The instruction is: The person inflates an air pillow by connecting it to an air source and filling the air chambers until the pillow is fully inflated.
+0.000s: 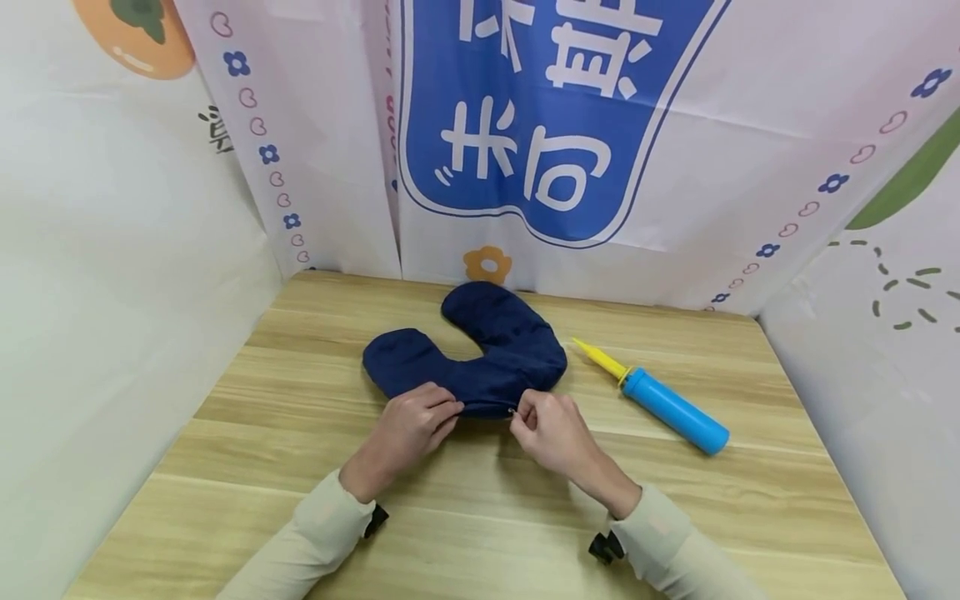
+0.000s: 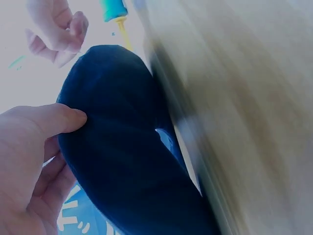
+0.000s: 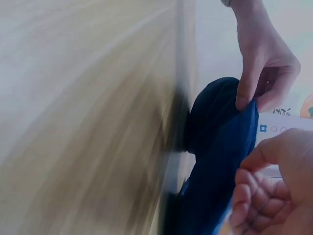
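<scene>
A navy blue U-shaped neck pillow [image 1: 480, 354] lies flat on the wooden table [image 1: 315, 492]. My left hand [image 1: 420, 421] pinches the pillow's near edge between thumb and fingers. My right hand [image 1: 543, 425] is right beside it, its fingers curled and pinching a small metal bit at the same edge. In the left wrist view my thumb [image 2: 54, 120] presses the dark fabric of the pillow [image 2: 127, 147]. The right wrist view shows the other hand [image 3: 261, 63] pinching the pillow [image 3: 220, 147], with my own curled fingers [image 3: 264, 191] close by.
A blue hand pump with a yellow nozzle [image 1: 660, 400] lies on the table to the right of the pillow. Printed cloth banners [image 1: 540, 125] wall in the table at the back and both sides. Bare wood stretches toward me on both sides.
</scene>
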Demonstrator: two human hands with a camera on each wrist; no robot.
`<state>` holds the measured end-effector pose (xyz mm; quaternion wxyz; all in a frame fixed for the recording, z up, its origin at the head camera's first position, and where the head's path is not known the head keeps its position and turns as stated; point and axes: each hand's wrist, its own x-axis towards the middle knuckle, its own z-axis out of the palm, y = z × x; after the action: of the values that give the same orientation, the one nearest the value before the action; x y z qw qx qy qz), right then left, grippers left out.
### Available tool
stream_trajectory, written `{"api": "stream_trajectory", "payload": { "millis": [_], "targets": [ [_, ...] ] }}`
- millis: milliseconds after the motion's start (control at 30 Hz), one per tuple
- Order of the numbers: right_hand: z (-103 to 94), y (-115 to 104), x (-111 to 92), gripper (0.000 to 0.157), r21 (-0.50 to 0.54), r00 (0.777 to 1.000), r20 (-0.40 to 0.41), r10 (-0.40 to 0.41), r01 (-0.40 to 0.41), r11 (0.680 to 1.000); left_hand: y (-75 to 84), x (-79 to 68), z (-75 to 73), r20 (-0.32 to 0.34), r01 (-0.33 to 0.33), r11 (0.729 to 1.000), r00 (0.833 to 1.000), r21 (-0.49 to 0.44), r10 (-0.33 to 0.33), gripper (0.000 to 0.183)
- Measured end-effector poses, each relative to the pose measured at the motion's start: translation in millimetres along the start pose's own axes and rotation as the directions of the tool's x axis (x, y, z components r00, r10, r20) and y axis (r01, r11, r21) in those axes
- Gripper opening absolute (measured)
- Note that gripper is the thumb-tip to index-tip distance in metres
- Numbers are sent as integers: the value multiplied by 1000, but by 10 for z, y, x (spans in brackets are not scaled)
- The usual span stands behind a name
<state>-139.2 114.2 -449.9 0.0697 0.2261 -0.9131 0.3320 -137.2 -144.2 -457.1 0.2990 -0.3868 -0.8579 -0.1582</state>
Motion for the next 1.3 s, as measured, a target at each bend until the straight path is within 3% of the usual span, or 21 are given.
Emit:
{"api": "stream_trajectory", "payload": {
  "millis": [200,300,433,533,633,833,1000,1167,1300],
  "targets": [
    [43,41,-28,24,70,994,-27,-103,104,992,60,12,-1,63,90,996,994,-25,-89,26],
    [86,29,-47,25,76,988,-50,-145,149,986,120,62,52,83,44,999,996,-27,-41,31],
    [105,10,-76,25,50,979,-89,-184,189,981,195,153,152,72,-37,999,997,31,35,23],
    [111,-2,-85,26,24,978,-113,-176,180,983,220,190,186,37,-64,994,997,83,61,12],
    [98,-4,-93,27,2,982,-120,-148,149,989,223,210,193,2,-86,991,996,106,86,13],
    [24,125,-65,24,6,991,-120,-53,54,998,169,191,108,-30,-79,993,996,82,82,4],
    [30,200,-30,24,55,991,-104,-82,88,995,126,140,34,-1,-36,998,999,57,36,13],
    [66,150,-42,25,79,988,-105,-110,119,990,209,179,109,73,-3,999,997,53,0,23],
    [95,71,-50,24,84,984,-107,-144,153,985,307,233,179,86,-23,990,996,141,11,16]
  ]
}}
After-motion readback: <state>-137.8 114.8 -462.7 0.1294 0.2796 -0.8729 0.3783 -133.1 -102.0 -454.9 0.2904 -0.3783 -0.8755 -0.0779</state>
